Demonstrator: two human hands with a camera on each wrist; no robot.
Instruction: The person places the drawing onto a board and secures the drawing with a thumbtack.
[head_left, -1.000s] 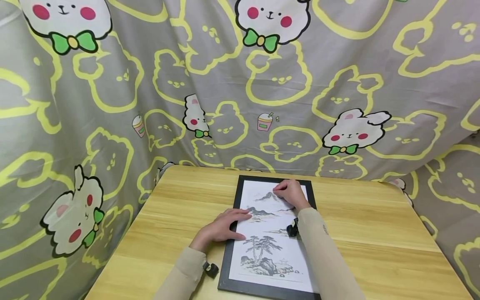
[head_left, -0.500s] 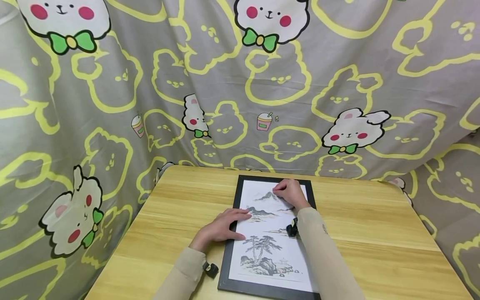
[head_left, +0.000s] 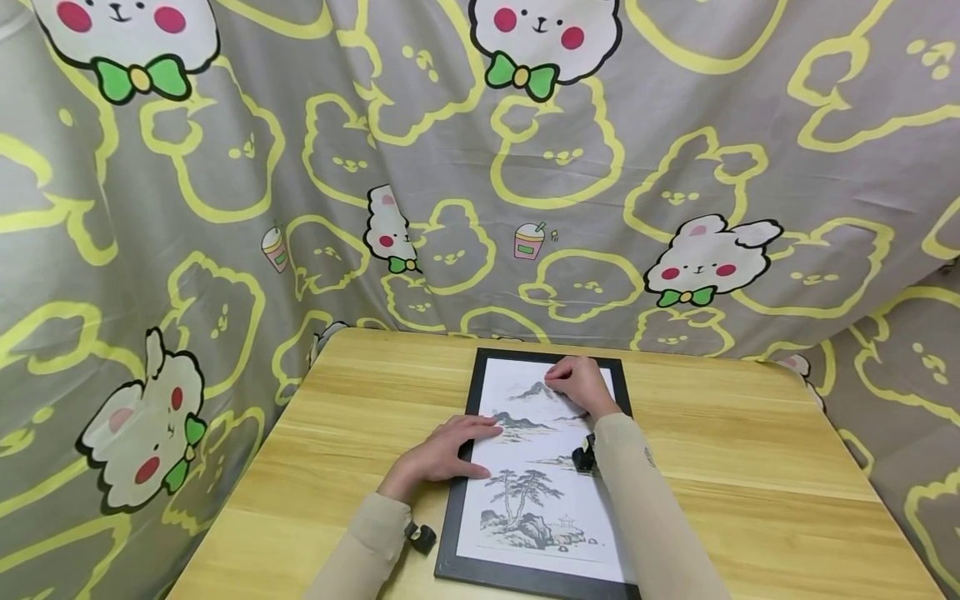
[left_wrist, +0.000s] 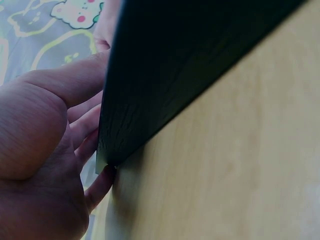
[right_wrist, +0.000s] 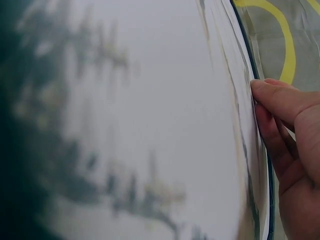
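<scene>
A black picture frame (head_left: 454, 533) lies flat on the table, holding a white sheet printed with an ink landscape (head_left: 525, 510) of mountains, pines and rocks. My left hand (head_left: 447, 450) rests across the frame's left border, fingers and thumb spread and reaching onto the sheet. In the left wrist view, the left hand's fingers (left_wrist: 87, 122) lie along the dark frame side (left_wrist: 170, 70). My right hand (head_left: 582, 385) touches the print near the top mountain, thumb and fingertips together. In the right wrist view nothing shows between the right hand's fingertips (right_wrist: 270, 92).
The light wooden table (head_left: 750, 467) extends to both sides of the frame. Behind and beside it hangs a grey curtain (head_left: 450, 167) with cartoon rabbits. Each wrist carries a small black camera, one by the left sleeve (head_left: 420, 537).
</scene>
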